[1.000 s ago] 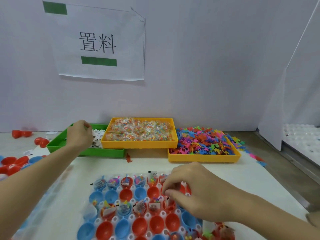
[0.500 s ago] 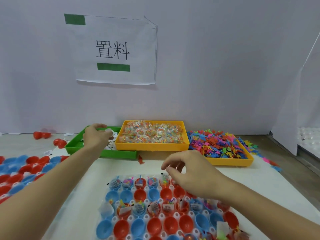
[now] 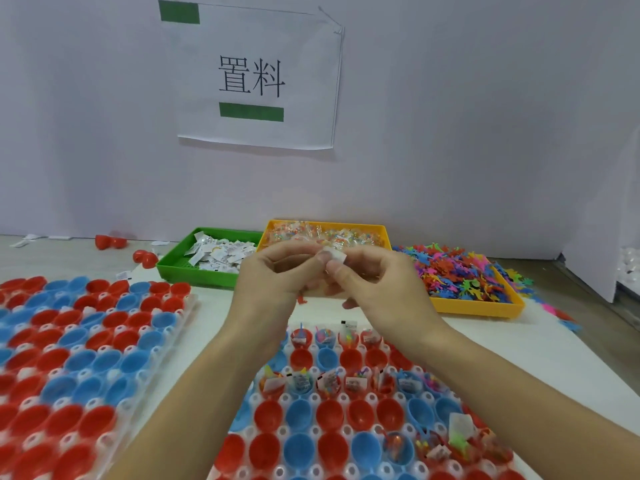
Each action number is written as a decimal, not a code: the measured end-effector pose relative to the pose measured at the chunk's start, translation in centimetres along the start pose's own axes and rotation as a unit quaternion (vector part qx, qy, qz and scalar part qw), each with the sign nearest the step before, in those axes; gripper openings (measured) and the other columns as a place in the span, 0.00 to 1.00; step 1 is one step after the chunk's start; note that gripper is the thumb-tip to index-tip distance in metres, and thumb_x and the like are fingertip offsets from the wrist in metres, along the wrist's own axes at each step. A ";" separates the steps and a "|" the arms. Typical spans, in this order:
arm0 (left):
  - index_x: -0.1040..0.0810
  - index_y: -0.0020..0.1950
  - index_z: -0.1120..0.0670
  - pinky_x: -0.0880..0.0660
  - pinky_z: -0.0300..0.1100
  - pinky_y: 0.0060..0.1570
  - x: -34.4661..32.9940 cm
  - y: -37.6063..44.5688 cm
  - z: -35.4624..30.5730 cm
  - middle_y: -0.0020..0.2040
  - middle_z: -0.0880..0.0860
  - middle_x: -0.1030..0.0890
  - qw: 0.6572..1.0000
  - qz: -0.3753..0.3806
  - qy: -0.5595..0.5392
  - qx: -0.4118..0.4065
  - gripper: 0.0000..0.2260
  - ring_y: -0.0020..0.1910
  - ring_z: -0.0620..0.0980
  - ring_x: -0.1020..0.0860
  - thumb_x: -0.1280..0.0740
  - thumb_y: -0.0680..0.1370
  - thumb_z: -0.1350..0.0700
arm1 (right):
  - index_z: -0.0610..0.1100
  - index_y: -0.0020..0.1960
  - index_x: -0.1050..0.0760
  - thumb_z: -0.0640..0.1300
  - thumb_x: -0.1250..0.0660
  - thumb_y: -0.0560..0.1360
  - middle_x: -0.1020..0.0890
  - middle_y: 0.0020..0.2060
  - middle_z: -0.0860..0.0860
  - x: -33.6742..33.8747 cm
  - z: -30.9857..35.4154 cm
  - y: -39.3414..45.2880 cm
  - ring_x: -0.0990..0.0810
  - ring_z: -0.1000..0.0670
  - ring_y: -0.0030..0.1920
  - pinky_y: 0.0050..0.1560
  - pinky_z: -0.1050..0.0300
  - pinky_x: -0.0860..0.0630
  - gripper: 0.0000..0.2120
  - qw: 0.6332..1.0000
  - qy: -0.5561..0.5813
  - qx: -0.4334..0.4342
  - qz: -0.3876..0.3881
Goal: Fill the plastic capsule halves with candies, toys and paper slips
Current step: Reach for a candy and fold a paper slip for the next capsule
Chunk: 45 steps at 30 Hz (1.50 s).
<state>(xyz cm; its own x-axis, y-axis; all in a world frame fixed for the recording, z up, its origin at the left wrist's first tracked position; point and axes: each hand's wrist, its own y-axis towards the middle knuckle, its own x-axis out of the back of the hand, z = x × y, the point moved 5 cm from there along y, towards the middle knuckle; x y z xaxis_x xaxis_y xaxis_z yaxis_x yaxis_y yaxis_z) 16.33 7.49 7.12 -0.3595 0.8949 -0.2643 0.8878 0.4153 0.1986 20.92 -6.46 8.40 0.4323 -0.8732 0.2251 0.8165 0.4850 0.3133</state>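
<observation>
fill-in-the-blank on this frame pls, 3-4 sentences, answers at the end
1. The paper slips lie in the ____ tray.
2. The left hand and right hand together pinch a small white ____.
3. The toy tray stands to the ____ of the candy tray.
4. The capsule halves are red or ____.

Missing words: green; paper slip; right; blue

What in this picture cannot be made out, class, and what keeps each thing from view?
Head view:
- Print on the paper slip: too small, and partly covered by the fingertips of the left hand and right hand.
- Front of the yellow candy tray: behind both hands.
- Capsule halves on the left rack: blurred, cut off by the left edge.
</observation>
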 end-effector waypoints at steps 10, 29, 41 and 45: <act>0.15 0.42 0.55 0.25 0.39 0.28 1.7 -3.3 0.6 0.34 0.56 0.17 0.992 0.048 0.116 0.011 0.03 0.27 0.49 0.24 0.24 0.70 0.56 | 0.47 0.43 0.15 0.43 0.26 0.76 0.16 0.32 0.49 0.5 -0.8 -1.2 0.16 0.50 0.30 0.28 0.67 0.27 0.03 0.998 -0.062 -0.008 0.032; 0.18 0.44 0.60 0.22 0.35 0.35 5.4 -3.3 1.6 0.37 0.57 0.21 0.995 -0.057 0.062 0.061 0.08 0.32 0.48 0.22 0.34 0.77 0.71 | 0.56 0.50 0.17 0.53 0.25 0.73 0.17 0.42 0.59 2.5 -0.4 -5.6 0.21 0.58 0.44 0.44 0.63 0.25 0.07 0.869 -0.366 -0.012 0.332; 0.18 0.44 0.60 0.22 0.36 0.34 5.5 -3.3 1.9 0.36 0.55 0.20 0.994 -0.050 0.084 0.053 0.07 0.32 0.47 0.21 0.33 0.77 0.70 | 0.54 0.47 0.22 0.52 0.29 0.77 0.25 0.41 0.62 1.5 -0.8 -9.0 0.25 0.58 0.45 0.45 0.57 0.21 0.03 0.783 -0.493 0.017 0.378; 0.18 0.44 0.60 0.22 0.36 0.35 5.3 -3.2 1.9 0.37 0.56 0.20 0.994 -0.037 0.093 0.041 0.07 0.32 0.47 0.21 0.32 0.77 0.69 | 0.56 0.46 0.31 0.51 0.31 0.78 0.26 0.43 0.60 1.5 -0.8 -9.1 0.27 0.57 0.46 0.43 0.59 0.24 0.08 0.778 -0.503 0.009 0.376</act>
<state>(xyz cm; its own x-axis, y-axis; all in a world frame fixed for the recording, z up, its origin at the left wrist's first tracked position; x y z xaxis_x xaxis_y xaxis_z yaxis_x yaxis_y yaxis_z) 12.14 10.58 3.30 -0.4652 0.8801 -0.0952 0.8744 0.4736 0.1052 14.44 -12.26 5.14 0.2590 0.1346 0.9565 0.4676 0.8490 -0.2461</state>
